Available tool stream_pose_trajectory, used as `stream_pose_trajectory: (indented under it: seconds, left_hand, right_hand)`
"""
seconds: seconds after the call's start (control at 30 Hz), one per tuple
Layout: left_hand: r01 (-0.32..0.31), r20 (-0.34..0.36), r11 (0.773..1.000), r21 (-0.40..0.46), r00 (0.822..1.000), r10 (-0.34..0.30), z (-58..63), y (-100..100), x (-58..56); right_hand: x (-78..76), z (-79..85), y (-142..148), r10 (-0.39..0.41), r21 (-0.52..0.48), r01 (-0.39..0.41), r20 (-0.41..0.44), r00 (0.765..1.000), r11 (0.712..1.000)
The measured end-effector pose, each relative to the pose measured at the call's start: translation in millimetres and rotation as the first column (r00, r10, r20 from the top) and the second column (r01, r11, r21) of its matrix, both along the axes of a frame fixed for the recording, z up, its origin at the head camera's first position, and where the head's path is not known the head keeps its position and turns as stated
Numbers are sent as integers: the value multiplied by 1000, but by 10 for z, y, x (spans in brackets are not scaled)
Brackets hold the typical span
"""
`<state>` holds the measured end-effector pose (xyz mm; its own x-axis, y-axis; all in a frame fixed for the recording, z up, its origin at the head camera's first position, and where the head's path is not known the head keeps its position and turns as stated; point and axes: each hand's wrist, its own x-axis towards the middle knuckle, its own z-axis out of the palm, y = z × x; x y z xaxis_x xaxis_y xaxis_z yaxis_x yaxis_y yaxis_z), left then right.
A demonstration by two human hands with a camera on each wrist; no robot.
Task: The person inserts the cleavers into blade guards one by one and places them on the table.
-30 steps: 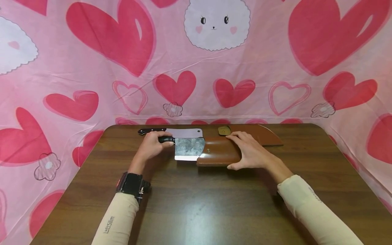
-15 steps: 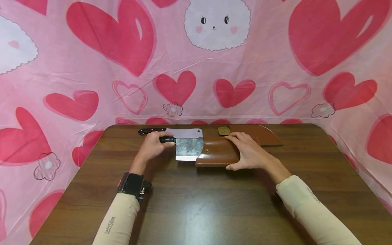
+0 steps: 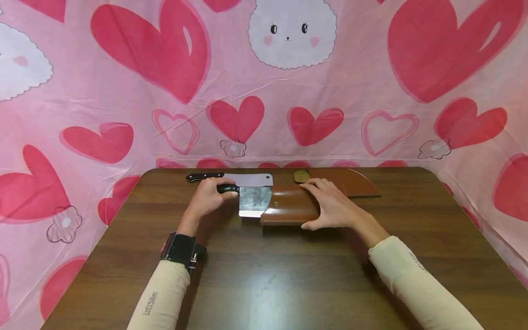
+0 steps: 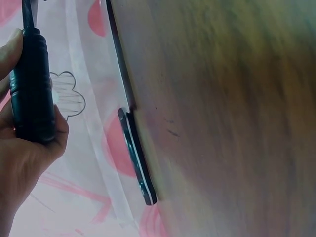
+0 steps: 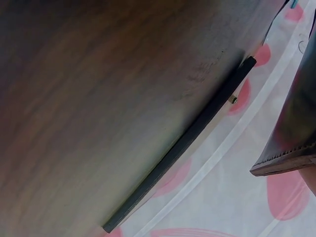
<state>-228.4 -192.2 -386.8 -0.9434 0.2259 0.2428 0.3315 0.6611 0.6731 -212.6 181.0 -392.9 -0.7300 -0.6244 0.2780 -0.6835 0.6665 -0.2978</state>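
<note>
My left hand (image 3: 206, 197) grips the black handle (image 4: 33, 89) of a cleaver (image 3: 253, 201), fingers and thumb wrapped round it in the left wrist view. The grey blade points right, its bright cutting edge toward me. Its far end is hidden inside a brown leather knife sheath (image 3: 290, 206) with a brass stud and a stitched lower edge. My right hand (image 3: 334, 206) holds the sheath's right end, thumb at the near edge and fingers over the far edge. A stitched corner of the sheath (image 5: 296, 148) shows above the table in the right wrist view.
Behind, along the far table edge, lies a second cleaver (image 3: 247, 179) with a riveted black handle (image 4: 138, 158). To its right a larger brown sheath (image 3: 354, 183) with an olive-coloured snap tab (image 3: 302, 176) lies flat. A pink heart-print cloth (image 3: 239, 68) hangs behind the wooden table (image 3: 264, 275).
The sheath has slid left with my right hand, and my left hand has shifted slightly right with the cleaver. Less of the blade shows outside the sheath.
</note>
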Motion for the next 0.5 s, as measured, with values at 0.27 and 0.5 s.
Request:
stream_pose_trajectory:
  seconds: [0.27,0.5]
  left_hand:
    - [2,-19,1000,-1,1000,-2,2,19,-2]
    - [13,-13,1000,11,1000,-13,1,42,12]
  right_hand:
    - [2,5,-23,0,1,0,-9,1000,1000]
    - [-1,-21,-41,3,-1,-3,-12,1000,1000]
